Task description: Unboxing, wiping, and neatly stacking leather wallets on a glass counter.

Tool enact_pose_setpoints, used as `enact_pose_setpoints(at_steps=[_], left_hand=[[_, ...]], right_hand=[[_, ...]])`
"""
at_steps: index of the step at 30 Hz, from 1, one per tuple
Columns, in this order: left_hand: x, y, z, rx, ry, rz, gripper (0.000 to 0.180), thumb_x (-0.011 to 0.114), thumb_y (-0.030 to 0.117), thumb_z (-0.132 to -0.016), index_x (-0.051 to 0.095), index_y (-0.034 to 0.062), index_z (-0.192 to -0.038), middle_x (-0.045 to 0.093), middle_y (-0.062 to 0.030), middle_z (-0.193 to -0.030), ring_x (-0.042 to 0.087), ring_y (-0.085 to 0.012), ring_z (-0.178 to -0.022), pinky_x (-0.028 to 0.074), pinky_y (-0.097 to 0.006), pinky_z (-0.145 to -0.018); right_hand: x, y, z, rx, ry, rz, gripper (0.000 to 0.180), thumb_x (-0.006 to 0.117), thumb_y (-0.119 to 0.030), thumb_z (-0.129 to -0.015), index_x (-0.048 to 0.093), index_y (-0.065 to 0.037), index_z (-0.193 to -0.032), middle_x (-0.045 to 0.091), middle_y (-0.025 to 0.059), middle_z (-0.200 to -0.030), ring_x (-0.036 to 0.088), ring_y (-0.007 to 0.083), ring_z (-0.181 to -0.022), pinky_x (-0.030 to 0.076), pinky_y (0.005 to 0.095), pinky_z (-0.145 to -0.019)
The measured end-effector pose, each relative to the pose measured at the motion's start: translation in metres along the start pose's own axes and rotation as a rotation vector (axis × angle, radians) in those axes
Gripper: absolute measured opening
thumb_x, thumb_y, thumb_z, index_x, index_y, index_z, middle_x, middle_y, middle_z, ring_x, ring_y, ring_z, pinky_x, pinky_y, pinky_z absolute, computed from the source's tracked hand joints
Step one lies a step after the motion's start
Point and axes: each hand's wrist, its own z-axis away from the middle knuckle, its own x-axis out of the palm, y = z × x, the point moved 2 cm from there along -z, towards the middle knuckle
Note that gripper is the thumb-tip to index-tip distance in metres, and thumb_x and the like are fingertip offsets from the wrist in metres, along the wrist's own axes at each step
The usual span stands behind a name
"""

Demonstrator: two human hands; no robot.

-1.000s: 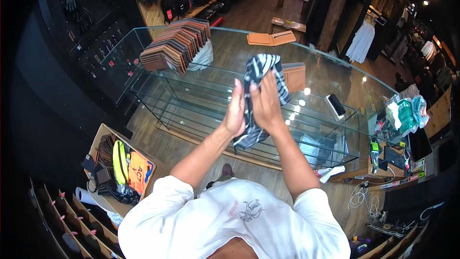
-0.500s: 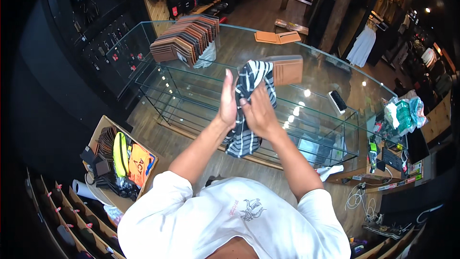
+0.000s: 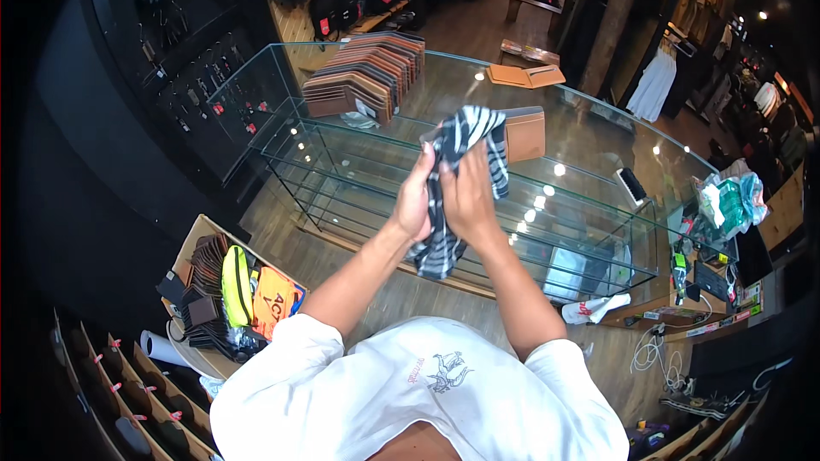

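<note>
A black-and-white striped cloth [image 3: 478, 124] is bunched between my hands above the glass counter, its lower end hanging down. My right hand [image 3: 468, 196] presses into the cloth with its fingers pointing away from me. On the cloth's left side, my left hand [image 3: 413, 201] grips it with the thumb raised and the fingers mostly hidden. A small dark edge shows by the left thumb, too covered to name. Just right of the cloth lies a tan leather wallet [image 3: 525, 138] with card slots, partly covered by the cloth.
A row of folded leather wallets [image 3: 367, 77] stands on the glass counter [image 3: 589, 141]. An open tan wallet [image 3: 525, 76], a black-bristled brush [image 3: 631, 186] and plastic bags [image 3: 730, 203] lie farther right. A cardboard box [image 3: 198, 230] of goods stands at left.
My left hand has gone from upright and flat to closed against the cloth. Both hands are closer together, and the counter sits slightly farther right in view.
</note>
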Motion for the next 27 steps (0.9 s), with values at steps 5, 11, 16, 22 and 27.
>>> enact_pose_setpoints(at_steps=[5, 11, 16, 22, 27], left_hand=[[-0.040, 0.035, -0.007, -0.009, 0.025, -0.080, 0.061, 0.039, 0.047, -0.109, 0.030, 0.0121, -0.158, 0.045, -0.0112, -0.153, 0.048, -0.0237, -0.138, 0.041, -0.042, -0.115], [-0.044, 0.053, 0.005, -0.167, -0.152, -0.109, 0.059, 0.039, 0.048, -0.110, 0.034, 0.0134, -0.157, 0.050, -0.0082, -0.146, 0.054, -0.0182, -0.129, 0.049, -0.039, -0.105], [-0.040, 0.062, 0.013, -0.225, -0.236, -0.217, 0.058, 0.037, 0.045, -0.111, 0.036, 0.0093, -0.156, 0.054, -0.0051, -0.142, 0.055, -0.0118, -0.124, 0.049, -0.033, -0.102], [-0.042, 0.063, 0.017, -0.181, -0.290, -0.341, 0.059, 0.035, 0.047, -0.110, 0.039, 0.0090, -0.155, 0.054, -0.0060, -0.144, 0.055, -0.0128, -0.126, 0.047, -0.031, -0.104], [-0.056, 0.073, 0.021, -0.234, -0.257, -0.266, 0.058, 0.034, 0.047, -0.111, 0.041, 0.0089, -0.154, 0.055, -0.0077, -0.142, 0.056, -0.0156, -0.126, 0.049, -0.035, -0.104]], right_hand=[[-0.016, -0.001, 0.025, 0.455, -0.357, -0.139, 0.026, 0.054, -0.014, -0.102, 0.061, 0.005, -0.119, 0.066, 0.0280, -0.106, 0.069, 0.0393, -0.101, 0.054, 0.0436, -0.086], [-0.042, -0.009, -0.030, 0.091, -0.023, 0.202, 0.026, 0.055, -0.023, -0.099, 0.066, 0.000, -0.107, 0.063, 0.0171, -0.106, 0.060, 0.0370, -0.107, 0.040, 0.0487, -0.102], [-0.025, 0.003, -0.048, -0.062, -0.088, 0.265, 0.026, 0.058, -0.027, -0.095, 0.065, -0.003, -0.089, 0.065, 0.0165, -0.089, 0.063, 0.0383, -0.089, 0.048, 0.0483, -0.084], [-0.016, 0.015, -0.056, 0.363, -0.010, 0.150, 0.047, 0.048, -0.037, -0.105, 0.068, 0.000, -0.085, 0.067, 0.0251, -0.078, 0.064, 0.0484, -0.074, 0.050, 0.0533, -0.066], [-0.016, -0.005, -0.040, -0.022, -0.108, 0.133, 0.037, 0.056, -0.033, -0.101, 0.066, -0.003, -0.083, 0.063, 0.0246, -0.072, 0.062, 0.0457, -0.071, 0.048, 0.0517, -0.064]])
